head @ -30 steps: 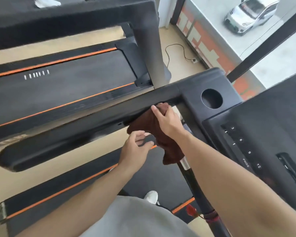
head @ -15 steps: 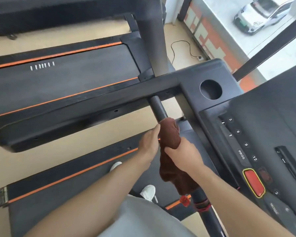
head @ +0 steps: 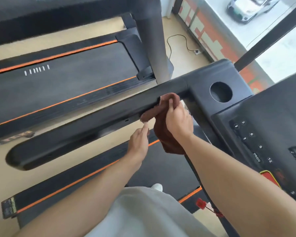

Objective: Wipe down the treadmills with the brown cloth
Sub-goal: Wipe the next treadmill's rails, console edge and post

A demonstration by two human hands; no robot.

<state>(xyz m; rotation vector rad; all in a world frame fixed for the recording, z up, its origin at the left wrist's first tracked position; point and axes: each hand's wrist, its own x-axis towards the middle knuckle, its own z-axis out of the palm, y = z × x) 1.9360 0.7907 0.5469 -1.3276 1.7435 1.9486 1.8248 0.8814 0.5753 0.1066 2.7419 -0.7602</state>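
I stand on a black treadmill with orange stripes. Its left handrail [head: 85, 127] runs from lower left up to the console corner. My right hand [head: 179, 121] grips the brown cloth [head: 162, 134] and holds its upper end against the handrail next to the console. The rest of the cloth hangs down below the hand. My left hand [head: 138, 142] is just below the rail, fingers pointing up; the fingertips touch the cloth's lower left edge. The thin inner bar is mostly hidden behind my right forearm.
The console [head: 256, 134] with number buttons and a round cup hole [head: 221, 92] lies to the right. A second treadmill [head: 63, 82] stands on the left, its grey upright [head: 152, 41] close behind the handrail. A cable [head: 183, 41] lies on the floor by the window.
My right hand has slid the cloth from the middle of the thin inner bar up to the handrail by the console. My left hand has come off the cloth bundle and moved lower left.
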